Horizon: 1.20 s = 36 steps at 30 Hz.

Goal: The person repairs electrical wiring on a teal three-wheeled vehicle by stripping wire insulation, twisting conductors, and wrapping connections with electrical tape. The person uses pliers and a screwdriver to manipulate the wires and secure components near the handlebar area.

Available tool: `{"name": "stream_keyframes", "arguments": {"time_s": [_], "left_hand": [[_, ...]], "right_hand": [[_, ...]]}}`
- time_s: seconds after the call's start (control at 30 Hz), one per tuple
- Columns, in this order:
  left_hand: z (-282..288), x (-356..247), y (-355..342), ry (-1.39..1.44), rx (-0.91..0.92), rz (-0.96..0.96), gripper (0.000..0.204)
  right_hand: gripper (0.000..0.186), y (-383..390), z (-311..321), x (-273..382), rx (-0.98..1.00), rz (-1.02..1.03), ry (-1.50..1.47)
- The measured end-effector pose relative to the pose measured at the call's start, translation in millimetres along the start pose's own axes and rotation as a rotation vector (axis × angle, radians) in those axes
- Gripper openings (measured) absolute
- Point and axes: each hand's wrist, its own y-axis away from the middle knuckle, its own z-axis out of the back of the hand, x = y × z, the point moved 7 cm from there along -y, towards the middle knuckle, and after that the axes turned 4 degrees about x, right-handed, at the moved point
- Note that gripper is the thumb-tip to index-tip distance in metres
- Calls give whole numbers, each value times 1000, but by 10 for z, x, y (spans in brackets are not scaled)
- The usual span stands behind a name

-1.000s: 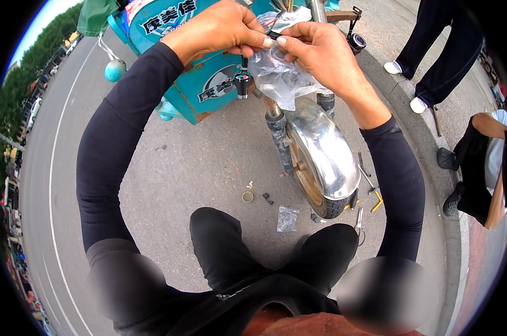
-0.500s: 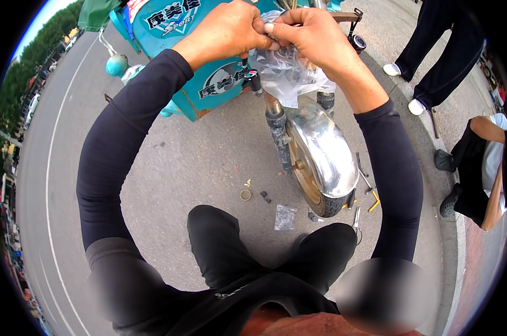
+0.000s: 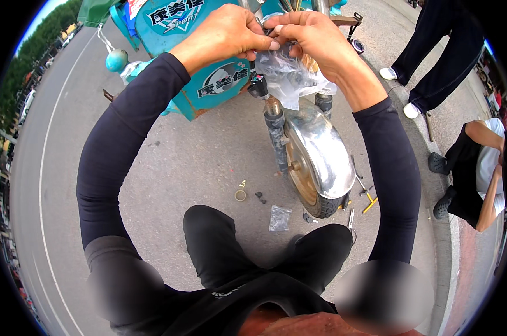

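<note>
Both my hands are raised at the far middle, above the front of a teal vehicle [image 3: 180,89]. Thumb and fingers of my left hand [image 3: 226,36] are pinched together close to the right hand's fingertips. My right hand [image 3: 323,47] is likewise closed in a pinch. What they grip is small and mostly covered by the fingers. Just below them, a crumpled clear plastic bag [image 3: 290,81] hangs over the top of the front fork. A black cylindrical part [image 3: 258,86] sits left of the bag. Below are a shiny metal mudguard [image 3: 319,151] and the front tyre [image 3: 321,208].
On the pavement lie a tape roll [image 3: 240,195], a small black piece [image 3: 260,197], a clear packet [image 3: 279,218], scissors [image 3: 351,219] and a yellow-handled tool [image 3: 370,204]. At right, one person [image 3: 444,67] stands by the kerb; another [image 3: 477,173] sits lower down.
My hands stay together but lie slightly lower in view, their fingertips a little repositioned. The black part left of the bag shows more. The ground items appear shifted slightly left with the view.
</note>
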Motion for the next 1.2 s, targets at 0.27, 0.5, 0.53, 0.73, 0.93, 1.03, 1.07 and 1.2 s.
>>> {"name": "stream_keyframes", "arguments": {"time_s": [0.27, 0.5, 0.53, 0.73, 0.93, 1.03, 1.07, 1.2], "left_hand": [[136, 9, 149, -224, -88, -175, 24], [115, -44, 141, -83, 8, -103, 30], [92, -63, 161, -5, 17, -85, 33], [21, 10, 54, 308, 95, 105, 44], [-150, -86, -63, 223, 158, 120, 40], [-220, -180, -117, 206, 181, 108, 37], [-240, -191, -119, 212, 182, 112, 37], [-347, -198, -119, 307, 150, 91, 38]], "right_hand": [[30, -99, -11, -53, 30, 116, 276], [24, -227, 14, 185, 67, 299, 668], [25, -209, 46, 203, 63, 290, 613], [30, 8, 168, 17, -95, 84, 68], [58, 233, 265, -64, -189, -14, -51], [58, 355, 290, -141, -120, -68, -104], [51, 366, 286, -171, -78, -87, -72], [33, 424, 324, -259, -115, -141, -402]]}}
